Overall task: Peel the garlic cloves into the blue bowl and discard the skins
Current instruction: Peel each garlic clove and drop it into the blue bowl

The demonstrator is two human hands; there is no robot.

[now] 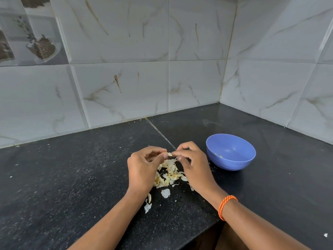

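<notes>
Two walls of grey-veined marble tile [180,51] meet in a corner behind the blue bowl [230,152], and below them runs the black speckled table [72,177], glossy, with a pale seam running back from near the bowl toward the wall. The blue bowl itself is round, matte and periwinkle, standing upright on the table; its inside is nearly bare, with only a few small pale bits low on its left inner wall, too small to tell whether they are cloves. To the left of the bowl, close by but not touching it, the two hands meet above the table. The left hand [144,166] has its fingers curled, thumb and forefinger pinching one end of a garlic clove [169,154]; the right hand [192,159], the nearer one to the bowl, also curls its fingers and pinches the other end of the same clove. An orange corded band [226,206] circles the right wrist. Under the hands, left of the bowl, lies a loose heap of garlic skins [168,175], papery, cream to pale yellow, curled and torn. A few stray white flakes [165,193] lie nearer the table's front edge. The clove is small, off-white, partly hidden by fingertips.
</notes>
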